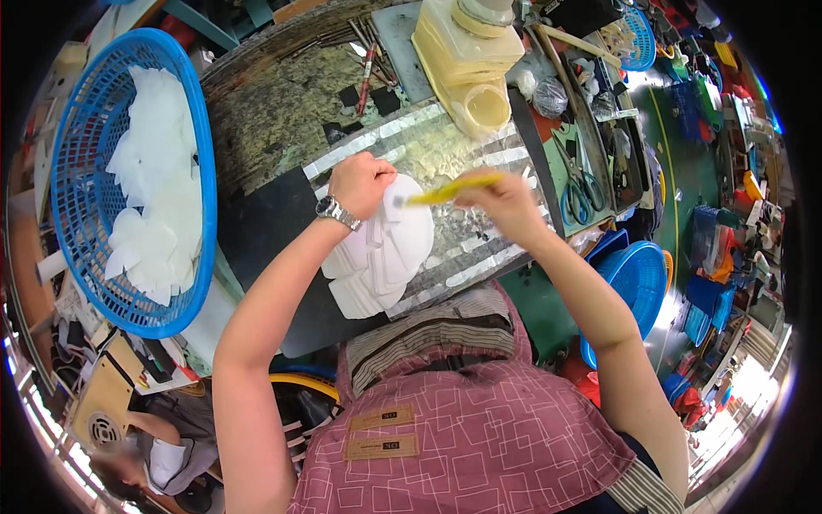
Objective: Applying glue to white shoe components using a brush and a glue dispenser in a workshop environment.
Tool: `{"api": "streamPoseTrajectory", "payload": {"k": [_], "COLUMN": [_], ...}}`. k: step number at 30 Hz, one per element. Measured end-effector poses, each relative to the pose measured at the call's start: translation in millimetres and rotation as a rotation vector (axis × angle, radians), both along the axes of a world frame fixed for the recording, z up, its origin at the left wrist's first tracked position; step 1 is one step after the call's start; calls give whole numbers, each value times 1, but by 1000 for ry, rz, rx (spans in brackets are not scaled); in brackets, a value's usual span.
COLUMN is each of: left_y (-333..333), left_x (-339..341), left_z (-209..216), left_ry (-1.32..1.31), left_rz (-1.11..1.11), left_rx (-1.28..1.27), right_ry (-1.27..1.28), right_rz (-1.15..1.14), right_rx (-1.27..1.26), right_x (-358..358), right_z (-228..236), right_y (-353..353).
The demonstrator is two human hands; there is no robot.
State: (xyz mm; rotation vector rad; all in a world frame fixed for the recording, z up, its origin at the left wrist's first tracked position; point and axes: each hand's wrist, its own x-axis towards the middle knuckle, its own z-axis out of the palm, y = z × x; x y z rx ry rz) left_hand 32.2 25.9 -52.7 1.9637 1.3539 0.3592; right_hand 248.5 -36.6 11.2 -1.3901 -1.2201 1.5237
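A fanned stack of white cut pieces (385,248) lies on the work board. My left hand (361,184), with a metal watch at its wrist, is closed, its fingertips pinching the upper left edge of a white piece. In my right hand (507,206) is a yellow-handled brush (454,188), gripped with the fingers wrapped round the handle. The brush's blurred tip is over the top white piece, close to my left fingers. Beyond the brush stands a cream plastic glue container (467,56) with a round open cup at its front.
A large blue basket (205,214) at the left holds many white pieces. Pens and dark scraps (387,100) lie at the back. Scissors (582,188) rest in a tray at the right, above a blue basket (638,283). Another person (167,458) sits at lower left.
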Motion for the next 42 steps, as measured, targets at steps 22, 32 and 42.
{"api": "streamPoseTrajectory", "payload": {"k": [22,32,42], "left_y": [-39,-105,-112], "left_x": [-7,43,43], "left_z": [107,10,-5], "left_ry": [-190,-186,-5], "left_rz": [-28,-620,-868], "left_rx": [624,806,823], "right_ry": [-532,-163,-448], "right_rz": [-222,20,599], "right_rx": [-52,-99,-72], "right_x": [65,69,47], "right_z": [18,-4,-18], "right_y": [2,39,31]}}
